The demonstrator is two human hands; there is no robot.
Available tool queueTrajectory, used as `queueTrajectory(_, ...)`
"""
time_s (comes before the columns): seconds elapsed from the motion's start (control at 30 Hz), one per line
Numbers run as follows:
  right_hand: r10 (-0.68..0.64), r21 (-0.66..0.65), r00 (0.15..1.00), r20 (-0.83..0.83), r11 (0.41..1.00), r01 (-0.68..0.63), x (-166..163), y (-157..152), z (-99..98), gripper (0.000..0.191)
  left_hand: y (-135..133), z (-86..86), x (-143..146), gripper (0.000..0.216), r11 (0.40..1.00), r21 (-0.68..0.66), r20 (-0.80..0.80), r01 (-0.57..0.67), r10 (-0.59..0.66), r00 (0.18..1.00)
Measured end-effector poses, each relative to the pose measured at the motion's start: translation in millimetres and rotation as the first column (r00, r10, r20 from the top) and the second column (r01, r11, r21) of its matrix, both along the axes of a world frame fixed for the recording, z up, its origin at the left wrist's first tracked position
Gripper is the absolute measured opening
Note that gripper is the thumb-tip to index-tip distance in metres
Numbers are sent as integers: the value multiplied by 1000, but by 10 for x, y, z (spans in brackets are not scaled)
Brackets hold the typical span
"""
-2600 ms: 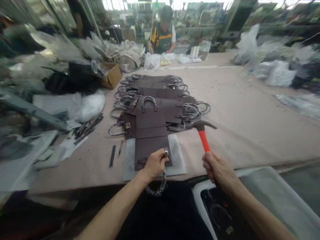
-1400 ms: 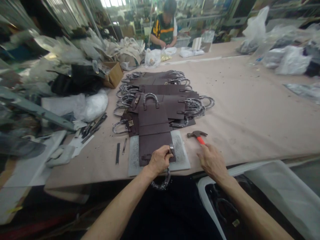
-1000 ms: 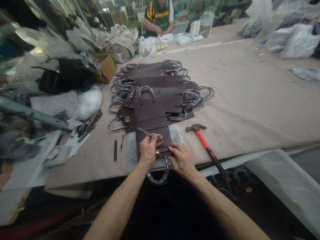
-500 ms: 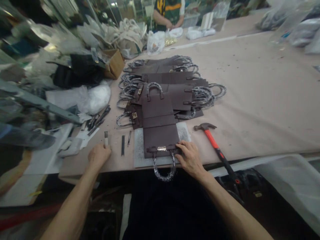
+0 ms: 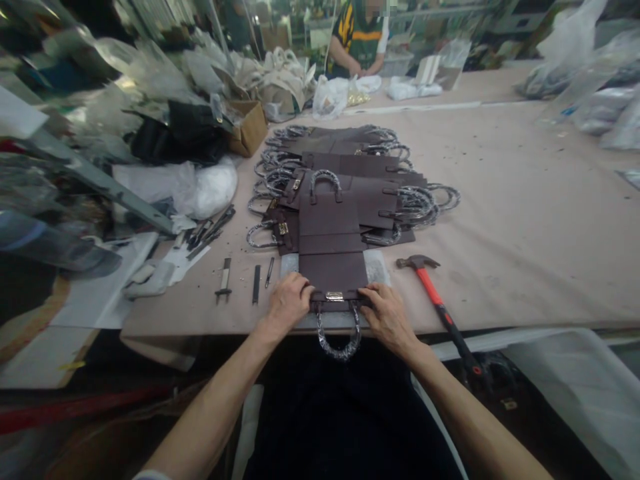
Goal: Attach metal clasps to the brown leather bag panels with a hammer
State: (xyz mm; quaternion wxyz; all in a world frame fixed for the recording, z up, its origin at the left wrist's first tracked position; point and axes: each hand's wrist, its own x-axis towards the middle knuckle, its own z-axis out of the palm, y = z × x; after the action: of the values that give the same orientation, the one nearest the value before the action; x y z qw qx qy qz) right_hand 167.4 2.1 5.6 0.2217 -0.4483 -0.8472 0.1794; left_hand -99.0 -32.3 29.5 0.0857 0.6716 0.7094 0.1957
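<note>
A dark brown bag panel lies lengthwise in front of me, its near end on a pale slab. It has a gold clasp near that end and plastic-wrapped handles at both ends; the near handle hangs past the table edge. My left hand is closed on the panel's near left corner. Opposite, my right hand pinches the near right corner. Left of the panel lie a two-pronged metal tool, a dark flat bar and a thin pen-like tool.
More brown panels with wrapped handles are heaped beyond. A hammer with a red and black handle lies at right, its end over the edge. A cardboard box and plastic bags stand at left. Across the table, a person works.
My left hand has let go of the two-pronged metal tool, leaving it on the table, and moved right onto the panel's left corner. My right hand stays at the right corner.
</note>
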Motion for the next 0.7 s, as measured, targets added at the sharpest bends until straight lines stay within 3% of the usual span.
queueTrajectory(0.13,74,-2,981,177,997,-75,-153,65,195,28,8,-2,231,12,966,-78,-188,248,-259,947)
queueTrajectory(0.3,286,-57,824,488,953,-297,-296,261,452,25,6,72,159,20,870,-174,-290,462,-493,820)
queueTrajectory(0.5,374,-79,735,565,912,-403,-346,367,519,25,-10,156,169,26,842,-212,-289,496,-539,791)
queueTrajectory(0.7,399,-76,702,590,893,-444,-402,346,515,25,46,184,176,22,835,-230,-268,501,-549,792)
